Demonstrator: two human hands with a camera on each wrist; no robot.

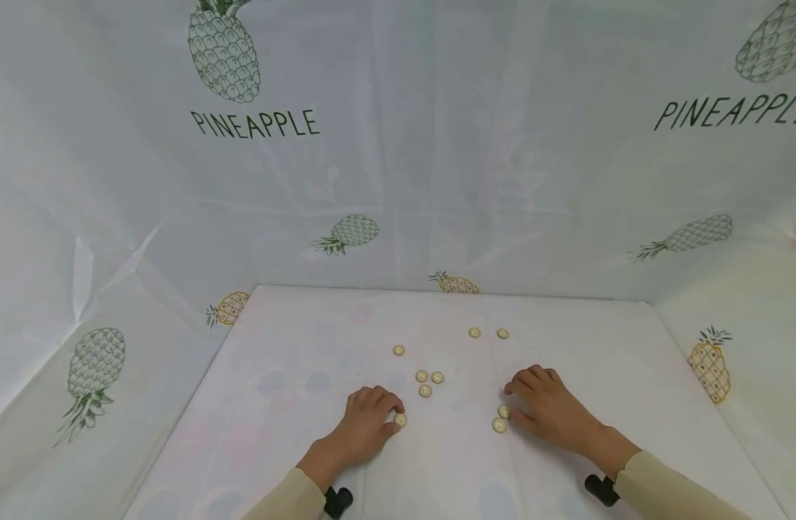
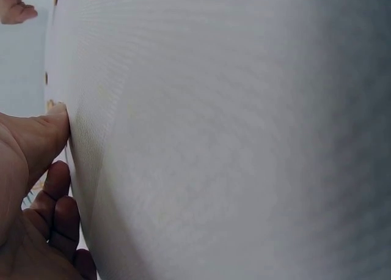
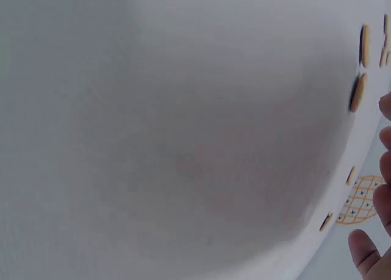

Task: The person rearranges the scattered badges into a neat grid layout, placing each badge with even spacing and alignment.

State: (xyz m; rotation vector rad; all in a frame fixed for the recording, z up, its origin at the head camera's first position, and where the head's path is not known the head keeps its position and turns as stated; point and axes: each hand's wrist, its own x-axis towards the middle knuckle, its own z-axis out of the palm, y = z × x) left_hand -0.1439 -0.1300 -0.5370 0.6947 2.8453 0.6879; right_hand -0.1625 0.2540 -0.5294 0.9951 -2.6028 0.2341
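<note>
My left hand (image 1: 367,425) is low over the table, thumb and index finger pinching the edges of a small round pale disc (image 1: 401,419) with a mark on its top. In the left wrist view the thumb (image 2: 52,130) reaches the tabletop, the other fingers curled below it. To the right, my right hand (image 1: 554,410) hovers with loosely bent fingers and nothing in its grasp. Two similar discs, one (image 1: 504,412) right at its thumb and another (image 1: 498,425) just nearer me, lie flat. The right wrist view shows these discs (image 3: 365,46) edge-on beside the fingers.
Between the hands lie three discs, one of them (image 1: 425,391) nearer me. A single disc (image 1: 399,350) sits farther back, and a pair including this disc (image 1: 474,332) lies toward the back right. White pineapple-print cloth (image 1: 450,180) hangs behind and beside the table (image 1: 294,325).
</note>
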